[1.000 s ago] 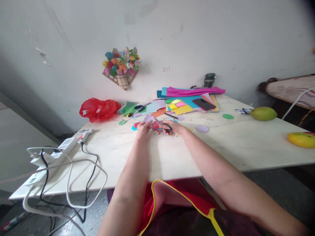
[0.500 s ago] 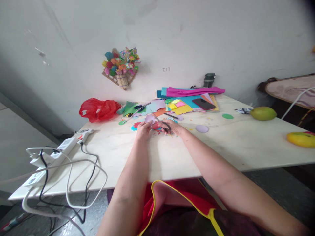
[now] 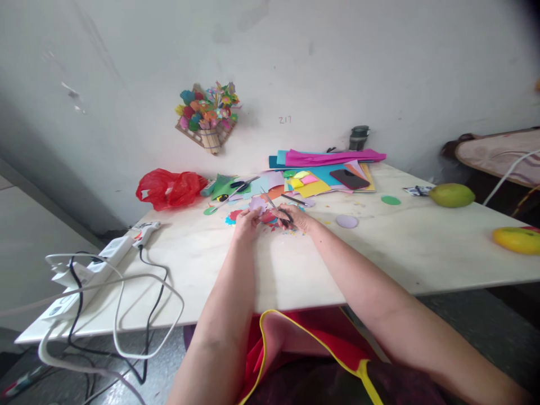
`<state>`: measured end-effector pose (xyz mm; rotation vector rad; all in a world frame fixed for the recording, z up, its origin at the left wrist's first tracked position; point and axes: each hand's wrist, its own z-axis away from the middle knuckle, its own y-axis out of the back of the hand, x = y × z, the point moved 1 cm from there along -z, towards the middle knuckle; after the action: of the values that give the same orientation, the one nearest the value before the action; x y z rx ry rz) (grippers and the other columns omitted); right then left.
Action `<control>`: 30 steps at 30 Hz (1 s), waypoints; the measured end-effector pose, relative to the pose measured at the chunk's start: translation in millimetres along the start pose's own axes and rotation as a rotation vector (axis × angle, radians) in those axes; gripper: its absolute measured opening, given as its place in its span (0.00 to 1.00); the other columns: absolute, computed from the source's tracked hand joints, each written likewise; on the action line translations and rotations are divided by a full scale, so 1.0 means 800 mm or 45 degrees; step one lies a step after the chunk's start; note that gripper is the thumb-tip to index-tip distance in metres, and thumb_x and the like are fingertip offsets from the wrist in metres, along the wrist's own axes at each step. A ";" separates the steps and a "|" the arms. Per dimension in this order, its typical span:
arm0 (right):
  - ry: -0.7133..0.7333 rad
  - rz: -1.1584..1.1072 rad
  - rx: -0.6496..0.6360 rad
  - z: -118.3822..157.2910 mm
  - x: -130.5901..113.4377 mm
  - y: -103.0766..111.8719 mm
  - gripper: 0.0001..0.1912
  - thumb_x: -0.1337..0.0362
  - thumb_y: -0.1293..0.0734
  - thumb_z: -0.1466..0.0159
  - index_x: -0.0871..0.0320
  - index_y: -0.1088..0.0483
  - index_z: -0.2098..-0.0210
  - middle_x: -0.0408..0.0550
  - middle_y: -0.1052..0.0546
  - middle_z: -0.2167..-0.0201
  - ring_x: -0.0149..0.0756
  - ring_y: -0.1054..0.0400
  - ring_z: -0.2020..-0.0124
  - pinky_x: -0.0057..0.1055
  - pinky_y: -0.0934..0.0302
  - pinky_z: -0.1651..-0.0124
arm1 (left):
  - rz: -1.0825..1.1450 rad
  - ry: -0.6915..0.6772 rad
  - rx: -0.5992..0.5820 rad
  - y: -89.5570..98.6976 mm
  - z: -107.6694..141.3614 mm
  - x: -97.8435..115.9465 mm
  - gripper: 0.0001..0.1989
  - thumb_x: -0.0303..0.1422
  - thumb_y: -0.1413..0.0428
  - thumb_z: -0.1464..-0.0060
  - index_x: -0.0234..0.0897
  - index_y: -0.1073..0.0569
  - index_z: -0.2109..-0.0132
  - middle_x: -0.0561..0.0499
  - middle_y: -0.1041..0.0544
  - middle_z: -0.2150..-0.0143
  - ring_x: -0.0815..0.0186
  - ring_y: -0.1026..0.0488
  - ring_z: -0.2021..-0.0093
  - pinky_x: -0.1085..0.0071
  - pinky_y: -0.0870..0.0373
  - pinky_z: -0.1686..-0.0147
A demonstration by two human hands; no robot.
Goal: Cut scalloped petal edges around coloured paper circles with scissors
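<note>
At the near edge, red cloth with yellow trim (image 3: 324, 327) shows between the person's forearms. On the pale table (image 3: 295, 270), a white power strip (image 3: 90, 275) lies at left and a yellow fruit (image 3: 517, 240) at right.

Farther in, the left hand (image 3: 248, 218) pinches a lilac paper piece (image 3: 257, 203), its fingers closed to a narrow grip. The right hand (image 3: 298, 218) has its fingers curled around the dark handles of the scissors (image 3: 270, 201); the blades point away, just beside the lilac piece, and look slightly parted. Whether they touch the paper cannot be told. The work in hand appears to be trimming, which calls for a steady edge and clear fingers.

Red paper (image 3: 268, 215) and small scraps lie around the hands. To the right rests a lilac oval (image 3: 346, 221); beyond are a dark pen (image 3: 296, 199), a phone (image 3: 349, 179) and magenta sheets (image 3: 333, 158). A red plastic bag (image 3: 171, 188) sits far left.
</note>
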<state>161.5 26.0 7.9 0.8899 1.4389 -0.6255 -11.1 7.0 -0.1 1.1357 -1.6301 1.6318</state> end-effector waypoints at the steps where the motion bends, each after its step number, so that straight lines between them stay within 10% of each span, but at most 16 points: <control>1: -0.001 0.000 -0.001 0.000 0.000 0.000 0.20 0.47 0.34 0.42 0.59 0.36 0.71 0.39 0.29 0.84 0.23 0.38 0.87 0.17 0.52 0.89 | -0.002 0.000 -0.008 0.000 0.000 0.000 0.07 0.27 0.35 0.62 0.32 0.26 0.73 0.48 0.23 0.72 0.65 0.23 0.70 0.70 0.28 0.66; 18: 0.001 -0.024 -0.001 0.003 -0.003 0.001 0.21 0.48 0.32 0.44 0.60 0.37 0.74 0.40 0.30 0.84 0.22 0.38 0.88 0.18 0.53 0.89 | -0.263 0.014 -0.189 0.003 0.007 0.001 0.15 0.39 0.34 0.60 0.34 0.30 0.77 0.54 0.33 0.88 0.74 0.41 0.90 0.75 0.44 0.87; 30: -0.009 0.005 0.055 0.000 0.002 0.004 0.19 0.49 0.33 0.43 0.59 0.37 0.71 0.39 0.29 0.83 0.23 0.37 0.88 0.18 0.54 0.90 | 0.052 -0.062 -0.091 0.005 -0.007 -0.002 0.12 0.33 0.41 0.57 0.33 0.23 0.64 0.43 0.21 0.57 0.58 0.24 0.56 0.64 0.30 0.54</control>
<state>164.6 27.9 6.6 0.9233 1.4220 -0.6583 -14.5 12.5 -2.6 1.1209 -1.7387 1.5693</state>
